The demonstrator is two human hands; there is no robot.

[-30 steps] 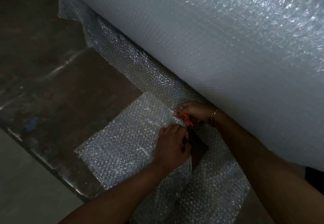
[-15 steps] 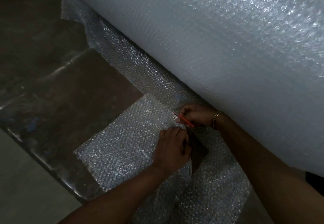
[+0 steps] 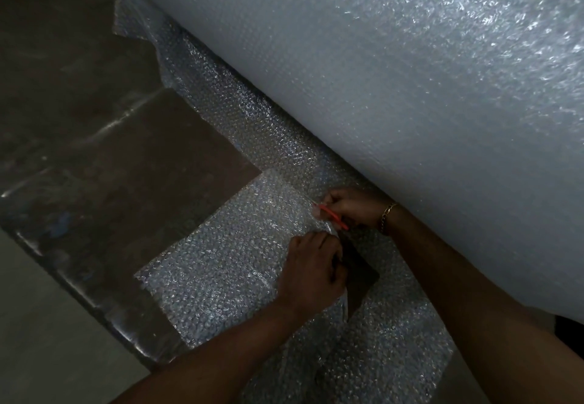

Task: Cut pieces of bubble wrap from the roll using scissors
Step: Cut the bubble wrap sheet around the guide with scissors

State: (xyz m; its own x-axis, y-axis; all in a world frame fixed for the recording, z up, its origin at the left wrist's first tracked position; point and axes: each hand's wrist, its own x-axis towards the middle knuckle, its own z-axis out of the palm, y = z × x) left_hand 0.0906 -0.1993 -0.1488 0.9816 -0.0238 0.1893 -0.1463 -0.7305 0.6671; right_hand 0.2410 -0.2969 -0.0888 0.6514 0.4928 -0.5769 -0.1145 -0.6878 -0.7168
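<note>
The right hand (image 3: 352, 207) has its fingers (image 3: 335, 199) curled tight round the red handles of the scissors (image 3: 332, 216). It lies just under the curve of the big roll (image 3: 395, 87), at the inner end of the cut. The blades are mostly hidden by wrap and hand, so how far they gape cannot be told. A gold bracelet (image 3: 386, 216) sits on that wrist.

The left hand (image 3: 313, 274) is just nearer the person, knuckles up. Its fingers (image 3: 317, 241) are bent in and pinch the cut edge of the bubble wrap flap (image 3: 221, 261). That flap lies flat on the dark surface (image 3: 126, 157) and reaches out to the surface's near edge. It is still joined along its far side to the unrolled sheet (image 3: 252, 132), which runs along the foot of the roll toward the far left corner.

Between the left hand and the rest of the sheet a dark wedge-shaped gap (image 3: 361, 277) shows bare surface where the wrap is parted. More wrap (image 3: 395, 340) lies beyond the gap, under the right forearm. The roll fills the whole upper right and overhangs the right hand closely. Beyond the surface's near edge, at lower left, is pale floor (image 3: 47, 340).
</note>
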